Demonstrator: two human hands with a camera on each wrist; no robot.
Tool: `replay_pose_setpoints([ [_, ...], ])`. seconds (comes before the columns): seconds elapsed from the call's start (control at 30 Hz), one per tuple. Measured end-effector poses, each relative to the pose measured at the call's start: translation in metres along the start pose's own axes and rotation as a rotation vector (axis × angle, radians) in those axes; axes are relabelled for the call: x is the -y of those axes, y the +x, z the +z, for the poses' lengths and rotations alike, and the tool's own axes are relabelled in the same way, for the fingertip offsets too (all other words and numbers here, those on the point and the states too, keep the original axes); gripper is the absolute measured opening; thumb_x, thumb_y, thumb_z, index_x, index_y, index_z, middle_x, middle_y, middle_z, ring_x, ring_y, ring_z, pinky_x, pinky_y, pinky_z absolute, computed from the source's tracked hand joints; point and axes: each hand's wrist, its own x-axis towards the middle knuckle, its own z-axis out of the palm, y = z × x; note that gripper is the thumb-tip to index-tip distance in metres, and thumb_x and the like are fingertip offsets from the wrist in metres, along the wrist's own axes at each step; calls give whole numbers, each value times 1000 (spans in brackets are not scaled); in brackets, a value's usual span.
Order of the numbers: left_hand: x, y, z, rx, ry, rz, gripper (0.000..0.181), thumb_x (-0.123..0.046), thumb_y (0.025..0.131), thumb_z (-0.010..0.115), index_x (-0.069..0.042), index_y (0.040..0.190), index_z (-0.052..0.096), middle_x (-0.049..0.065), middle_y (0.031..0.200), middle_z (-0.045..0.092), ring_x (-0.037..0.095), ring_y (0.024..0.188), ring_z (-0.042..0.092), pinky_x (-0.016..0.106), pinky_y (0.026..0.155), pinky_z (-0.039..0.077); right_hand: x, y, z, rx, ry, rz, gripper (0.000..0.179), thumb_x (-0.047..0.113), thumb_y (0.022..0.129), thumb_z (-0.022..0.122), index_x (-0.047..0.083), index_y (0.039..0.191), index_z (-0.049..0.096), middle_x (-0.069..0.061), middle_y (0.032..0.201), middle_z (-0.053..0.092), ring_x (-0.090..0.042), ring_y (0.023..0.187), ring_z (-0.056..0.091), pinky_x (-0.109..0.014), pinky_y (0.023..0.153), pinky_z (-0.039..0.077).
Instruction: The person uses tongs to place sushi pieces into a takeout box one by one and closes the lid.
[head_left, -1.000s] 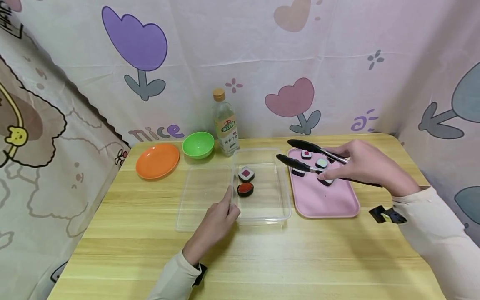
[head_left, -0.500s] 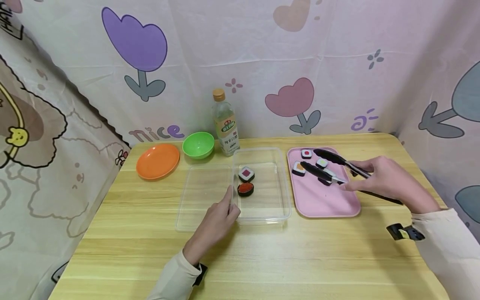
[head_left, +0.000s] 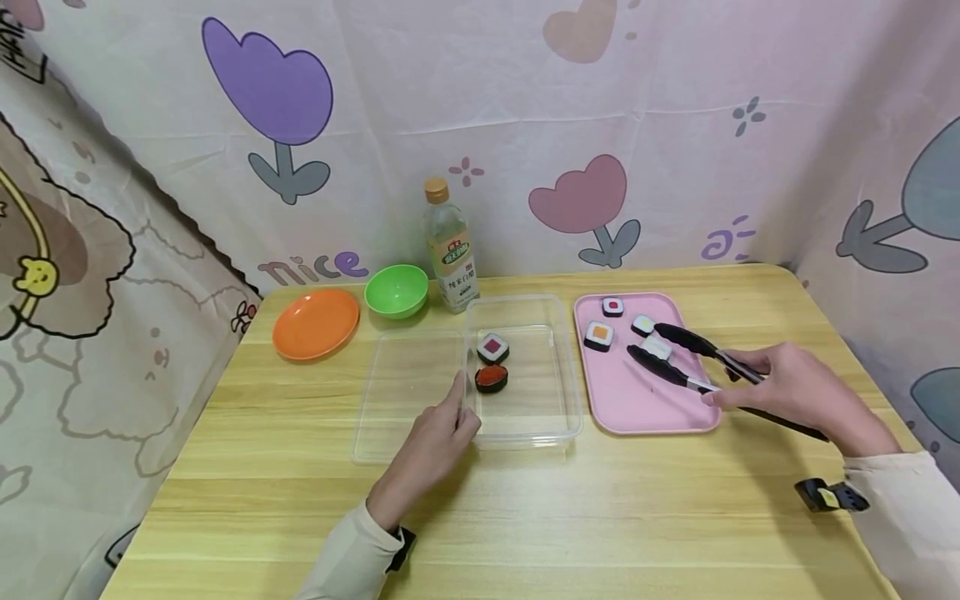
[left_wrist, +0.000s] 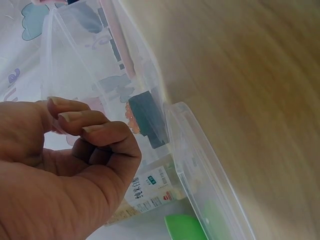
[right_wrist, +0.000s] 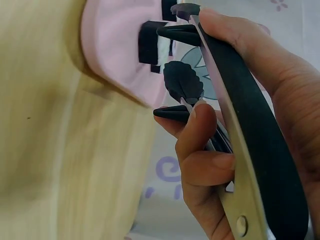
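My right hand (head_left: 787, 392) grips black-tipped metal tongs (head_left: 686, 340) over the right side of the pink tray. The tongs' arms stand apart, their tips on either side of a white-topped sushi piece (head_left: 657, 347); whether they touch it I cannot tell. In the right wrist view, fingers and thumb wrap the tongs (right_wrist: 250, 130). My left hand (head_left: 431, 433) holds the left wall of a clear plastic container (head_left: 573, 392), fingers curled at its rim in the left wrist view. Inside the container lie a sushi roll (head_left: 492, 348) with a dark red centre and a red-topped sushi (head_left: 491, 379).
On the pink tray (head_left: 637, 408) sit more sushi pieces, including an orange-centred one (head_left: 598, 335) and a red-centred one (head_left: 612, 307). A clear lid (head_left: 405, 392) lies left of the container. Behind stand an orange plate (head_left: 315, 323), a green bowl (head_left: 397, 292) and a vinegar bottle (head_left: 452, 250).
My right hand has drawn the tongs rightward and towards me, from the tray's left edge to around the white-topped sushi piece. The left hand and the container have stayed put.
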Motion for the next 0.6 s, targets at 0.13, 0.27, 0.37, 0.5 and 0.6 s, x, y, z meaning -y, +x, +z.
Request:
replay_pose_setpoints([
  [0.13,0,0,0,1,-2,5,72,-13,94,45,1,160,21,-9,62,28,7,54,26,25,50,25,-5,0,4,6,-7,1,99,61,70,83,-4,139,57,-14,76,56,-18,60,36,-33,53,31],
  [0.27,1,0,0,7,-7,6,72,-13,94,45,1,160,20,-9,61,27,7,54,26,25,50,25,-8,1,9,6,-10,-11,98,59,70,85,-7,137,58,-25,105,64,-21,66,42,-33,57,35],
  [0.37,1,0,0,9,-12,4,72,-13,94,45,1,160,19,-9,61,27,7,54,25,25,50,25,-10,2,11,8,-21,-9,97,60,70,85,-7,136,59,-23,102,63,-22,69,45,-34,61,36],
  [0.5,0,0,0,10,-17,3,73,-12,94,45,0,160,19,-9,62,28,7,54,26,25,50,25,-12,2,12,5,-26,-12,95,60,71,84,-5,135,60,-28,107,63,-23,69,45,-35,62,36],
  [0.6,0,0,-1,9,-17,3,73,-12,94,45,0,160,19,-9,62,28,7,55,26,25,51,25,-13,2,12,-1,-20,-19,91,59,72,84,-4,134,62,-31,113,64,-22,70,46,-35,62,36],
])
